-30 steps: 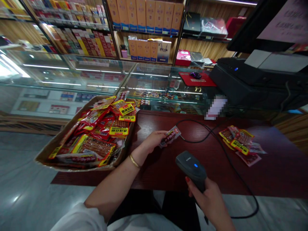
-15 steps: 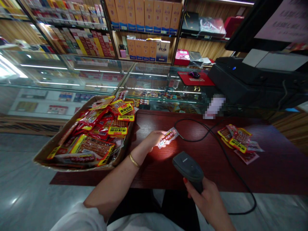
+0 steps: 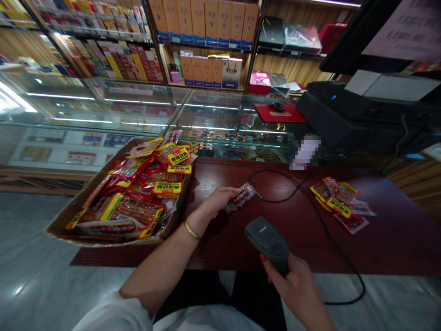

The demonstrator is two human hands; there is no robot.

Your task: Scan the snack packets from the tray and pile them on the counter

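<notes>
Pinched in my left hand [image 3: 222, 200] is a small clear and red snack packet [image 3: 242, 195], held just above the dark red wooden counter [image 3: 220, 243]. My right hand [image 3: 292, 280] is wrapped round the handle of a black barcode scanner [image 3: 267, 239], whose head points toward the packet with a gap between them. No light from the scanner falls on the packet. Left of my hands stands a cardboard box [image 3: 65, 236] heaped with red and yellow snack packets [image 3: 144, 179]. A small pile of similar packets [image 3: 339, 200] lies on the counter to the right.
The scanner's black cable [image 3: 330, 230] loops across the counter and over its front edge. Behind is a glass display case [image 3: 220, 110] with a mouse [image 3: 276, 106] on a red pad. Black till equipment [image 3: 365, 119] stands at the right. Boxed goods fill the shelves behind.
The bright scanner light that lay on the packet and the counter has gone out. Both hands keep nearly the same places; the view has shifted slightly.
</notes>
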